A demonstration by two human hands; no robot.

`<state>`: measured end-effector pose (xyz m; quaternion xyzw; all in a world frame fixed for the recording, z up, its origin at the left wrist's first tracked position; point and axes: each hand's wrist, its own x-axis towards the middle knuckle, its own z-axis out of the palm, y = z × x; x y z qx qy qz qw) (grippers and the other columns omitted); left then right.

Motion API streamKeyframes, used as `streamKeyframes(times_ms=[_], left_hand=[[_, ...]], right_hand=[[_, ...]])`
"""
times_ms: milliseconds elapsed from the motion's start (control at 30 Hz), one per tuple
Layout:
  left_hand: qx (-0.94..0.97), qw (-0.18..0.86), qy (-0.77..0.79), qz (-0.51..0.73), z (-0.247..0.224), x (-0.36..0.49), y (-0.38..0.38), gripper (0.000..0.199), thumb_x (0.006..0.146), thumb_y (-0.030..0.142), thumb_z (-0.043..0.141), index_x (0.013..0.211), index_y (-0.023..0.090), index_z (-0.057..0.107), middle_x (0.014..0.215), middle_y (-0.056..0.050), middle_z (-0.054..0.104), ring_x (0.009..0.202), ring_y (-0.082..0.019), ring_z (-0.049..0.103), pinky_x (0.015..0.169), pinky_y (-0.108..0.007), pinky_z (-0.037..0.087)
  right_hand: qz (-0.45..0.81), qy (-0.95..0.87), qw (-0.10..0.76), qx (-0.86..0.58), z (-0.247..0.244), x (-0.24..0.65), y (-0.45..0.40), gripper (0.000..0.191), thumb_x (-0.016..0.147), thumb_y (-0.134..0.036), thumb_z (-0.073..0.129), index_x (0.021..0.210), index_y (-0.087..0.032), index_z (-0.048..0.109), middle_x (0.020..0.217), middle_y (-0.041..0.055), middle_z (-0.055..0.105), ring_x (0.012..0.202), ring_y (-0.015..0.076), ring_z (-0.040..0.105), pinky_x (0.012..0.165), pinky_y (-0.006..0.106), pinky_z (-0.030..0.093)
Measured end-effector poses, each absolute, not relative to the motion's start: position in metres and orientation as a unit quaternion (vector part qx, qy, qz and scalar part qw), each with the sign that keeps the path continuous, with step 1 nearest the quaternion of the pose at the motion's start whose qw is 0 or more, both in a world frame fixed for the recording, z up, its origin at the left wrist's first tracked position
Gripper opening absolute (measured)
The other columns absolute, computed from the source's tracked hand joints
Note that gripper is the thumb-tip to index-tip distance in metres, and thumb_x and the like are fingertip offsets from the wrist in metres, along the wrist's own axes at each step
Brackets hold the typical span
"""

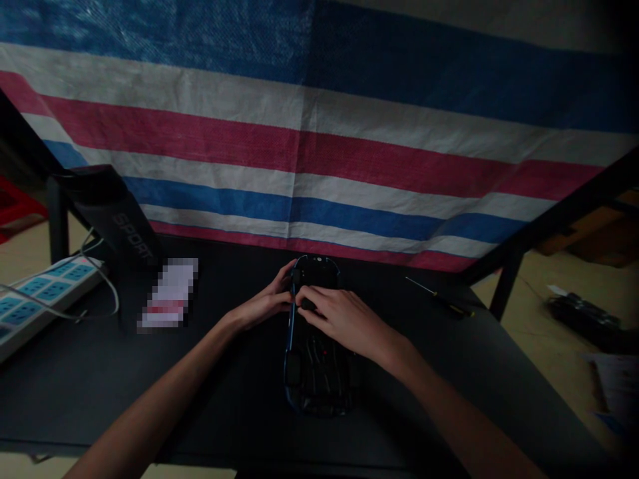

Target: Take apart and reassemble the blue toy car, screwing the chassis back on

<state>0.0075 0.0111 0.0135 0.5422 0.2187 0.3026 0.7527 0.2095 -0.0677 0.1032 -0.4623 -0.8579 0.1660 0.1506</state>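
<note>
A toy car (pixel 319 372) lies upside down on the black table, its dark underside upward and a blue edge showing along its left side. My left hand (pixel 272 298) grips the car's left side near the far wheel, fingers bent against it. Over the far half of the underside, my right hand (pixel 339 316) is closed in a pinch. A small dark rounded thing (pixel 308 304) pokes out between its thumb and fingers; its kind cannot be made out. Part of the underside is hidden by this hand. To the right rests a thin screwdriver (pixel 439 297), untouched.
On the left are a white power strip (pixel 50 293) with a pale cable (pixel 112 286) and a dark bag marked SPORT (pixel 122 223). A blurred-out pale rectangle (pixel 172 289) lies beside them. A striped sheet (pixel 319 146) hangs behind the table (pixel 214 406).
</note>
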Motion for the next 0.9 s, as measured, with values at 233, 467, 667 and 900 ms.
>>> streamKeyframes(times_ms=[233, 467, 667, 900], left_hand=[[0.529, 0.759, 0.232, 0.301, 0.017, 0.009, 0.009, 0.091, 0.086, 0.019, 0.067, 0.162, 0.043, 0.022, 0.170, -0.008, 0.026, 0.134, -0.029, 0.050, 0.111, -0.052, 0.042], [0.525, 0.761, 0.239, 0.296, 0.015, 0.009, 0.010, 0.094, 0.086, 0.019, 0.067, 0.163, 0.044, 0.018, 0.169, -0.008, 0.029, 0.133, -0.028, 0.051, 0.110, -0.048, 0.043], [0.527, 0.756, 0.243, 0.303, 0.016, 0.008, 0.009, 0.093, 0.086, 0.021, 0.069, 0.162, 0.043, 0.021, 0.163, -0.008, 0.038, 0.132, -0.027, 0.052, 0.107, -0.046, 0.043], [0.516, 0.765, 0.230, 0.310, 0.012, 0.009, 0.009, 0.093, 0.087, 0.021, 0.070, 0.163, 0.042, 0.020, 0.165, -0.010, 0.035, 0.133, -0.029, 0.051, 0.108, -0.047, 0.042]], right_hand=[[0.196, -0.781, 0.372, -0.461, 0.121, 0.213, -0.073, 0.017, 0.107, -0.032, 0.049, 0.108, -0.023, 0.064, 0.114, 0.0053, 0.066, 0.111, 0.0183, 0.063, 0.100, 0.034, 0.048], [0.242, -0.757, 0.401, -0.455, 0.111, 0.206, -0.075, 0.016, 0.105, -0.036, 0.053, 0.103, -0.025, 0.063, 0.096, 0.0007, 0.071, 0.085, 0.0157, 0.067, 0.079, 0.028, 0.052], [0.234, -0.779, 0.385, -0.438, 0.109, 0.204, -0.075, 0.013, 0.106, -0.032, 0.052, 0.107, -0.025, 0.062, 0.104, 0.0014, 0.068, 0.091, 0.0154, 0.067, 0.085, 0.029, 0.051], [0.215, -0.798, 0.354, -0.439, 0.112, 0.208, -0.077, 0.013, 0.106, -0.032, 0.051, 0.108, -0.024, 0.061, 0.107, 0.0019, 0.068, 0.095, 0.0159, 0.067, 0.087, 0.031, 0.050]])
